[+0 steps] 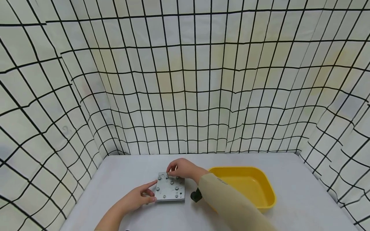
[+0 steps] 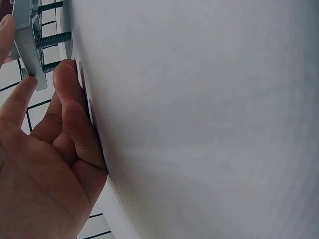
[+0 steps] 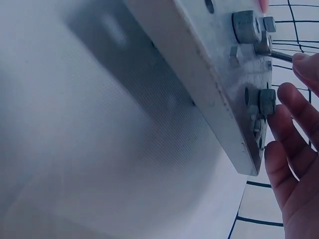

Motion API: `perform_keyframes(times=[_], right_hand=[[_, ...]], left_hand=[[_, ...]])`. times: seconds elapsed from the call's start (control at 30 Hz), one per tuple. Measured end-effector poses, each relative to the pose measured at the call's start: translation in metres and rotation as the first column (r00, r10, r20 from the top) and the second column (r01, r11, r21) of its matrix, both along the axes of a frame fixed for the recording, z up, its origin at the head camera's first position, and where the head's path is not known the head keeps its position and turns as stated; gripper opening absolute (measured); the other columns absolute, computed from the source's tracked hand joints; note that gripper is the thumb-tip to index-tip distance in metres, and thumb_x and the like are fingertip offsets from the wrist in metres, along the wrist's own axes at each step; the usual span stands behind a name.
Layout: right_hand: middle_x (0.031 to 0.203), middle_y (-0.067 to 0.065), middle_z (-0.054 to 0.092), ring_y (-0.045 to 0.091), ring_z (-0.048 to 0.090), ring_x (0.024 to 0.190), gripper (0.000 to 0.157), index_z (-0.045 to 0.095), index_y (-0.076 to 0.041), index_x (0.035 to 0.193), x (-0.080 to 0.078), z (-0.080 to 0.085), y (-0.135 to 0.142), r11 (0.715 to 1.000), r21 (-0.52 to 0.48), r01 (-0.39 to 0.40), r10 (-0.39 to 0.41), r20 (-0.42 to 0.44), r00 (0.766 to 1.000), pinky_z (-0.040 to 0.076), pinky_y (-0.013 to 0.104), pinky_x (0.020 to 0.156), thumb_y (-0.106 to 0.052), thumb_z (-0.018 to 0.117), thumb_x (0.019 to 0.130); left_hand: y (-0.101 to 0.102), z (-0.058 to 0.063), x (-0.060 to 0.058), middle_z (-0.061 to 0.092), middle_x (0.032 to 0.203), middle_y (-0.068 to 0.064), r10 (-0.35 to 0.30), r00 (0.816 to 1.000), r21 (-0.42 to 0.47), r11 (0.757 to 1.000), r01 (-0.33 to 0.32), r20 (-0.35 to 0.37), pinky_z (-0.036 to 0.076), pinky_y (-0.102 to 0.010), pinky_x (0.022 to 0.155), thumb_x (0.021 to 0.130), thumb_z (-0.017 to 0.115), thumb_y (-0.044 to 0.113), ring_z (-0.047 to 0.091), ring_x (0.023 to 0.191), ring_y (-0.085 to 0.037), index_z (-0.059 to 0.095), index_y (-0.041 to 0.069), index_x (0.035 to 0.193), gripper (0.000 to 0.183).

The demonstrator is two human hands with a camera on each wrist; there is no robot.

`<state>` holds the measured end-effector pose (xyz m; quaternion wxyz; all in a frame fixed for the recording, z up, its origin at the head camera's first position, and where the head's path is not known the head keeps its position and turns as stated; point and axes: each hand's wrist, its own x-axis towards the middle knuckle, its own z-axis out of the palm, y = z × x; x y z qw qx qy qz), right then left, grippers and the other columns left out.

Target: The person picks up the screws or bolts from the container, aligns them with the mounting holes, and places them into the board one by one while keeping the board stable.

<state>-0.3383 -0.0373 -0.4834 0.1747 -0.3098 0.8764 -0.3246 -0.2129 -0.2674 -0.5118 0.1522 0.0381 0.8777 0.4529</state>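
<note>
A square metal plate [image 1: 170,192] fitted with several bolts stands over the white table. Threaded bolt ends [image 2: 54,40] stick out beneath it. My left hand [image 1: 137,199] holds the plate's left edge, index finger near the far corner and thumb at the near corner; its other fingers curl close to the tabletop. Over the plate's far side, my right hand [image 1: 185,169] pinches a thin metal rod [image 3: 282,56] between fingertips. The rod meets a round bolt head [image 3: 263,45]; its exact fit is too small to tell. Other right fingers reach beside another bolt head [image 3: 267,102].
To the right is a yellow tray [image 1: 268,192], partly covered by my right sleeve [image 1: 228,199]. A black piece [image 1: 196,196] shows below my right wrist. The white table [image 1: 124,173] meets white walls with a black grid [image 1: 185,106].
</note>
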Motion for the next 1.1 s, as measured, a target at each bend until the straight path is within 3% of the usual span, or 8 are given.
perform_keyframes(times=[0.47, 0.9, 1.1], right_hand=[[0.087, -0.009, 0.061, 0.011, 0.055, 0.072, 0.006, 0.073, -0.027, 0.097, 0.0068, 0.0004, -0.0034, 1.000, -0.007, 0.018, -0.018, 0.035, 0.999, 0.047, 0.025, 0.064, -0.023, 0.070, 0.094], [0.085, -0.011, 0.061, 0.009, 0.054, 0.072, 0.010, 0.077, -0.025, 0.101, 0.0098, 0.0023, -0.0058, 0.998, 0.063, -0.009, 0.011, -0.020, 1.000, 0.047, 0.023, 0.061, -0.022, 0.071, 0.093], [0.085, -0.011, 0.061, 0.010, 0.055, 0.072, 0.012, 0.077, -0.025, 0.103, 0.0077, 0.0032, -0.0031, 0.999, 0.042, -0.008, 0.009, -0.007, 1.000, 0.048, 0.024, 0.062, -0.023, 0.073, 0.092]], left_hand=[[-0.0007, -0.0002, -0.0002, 0.063, 0.101, -0.002, -0.018, 1.000, -0.004, 1.000, 0.018, -0.016, 0.046, -0.032, 0.065, 0.086, 0.078, 0.033, 0.058, 0.080, -0.018, 0.043, 0.012, 0.151, 0.076], [-0.0010, -0.0002, 0.0004, 0.063, 0.102, -0.002, -0.023, 1.000, 0.008, 1.000, 0.024, -0.011, 0.046, -0.032, 0.064, 0.087, 0.077, 0.033, 0.059, 0.080, -0.018, 0.043, 0.012, 0.151, 0.076], [-0.0006, -0.0005, 0.0001, 0.063, 0.101, -0.002, -0.019, 1.000, 0.001, 1.000, 0.019, -0.007, 0.046, -0.033, 0.065, 0.086, 0.078, 0.034, 0.059, 0.080, -0.018, 0.043, 0.012, 0.151, 0.077]])
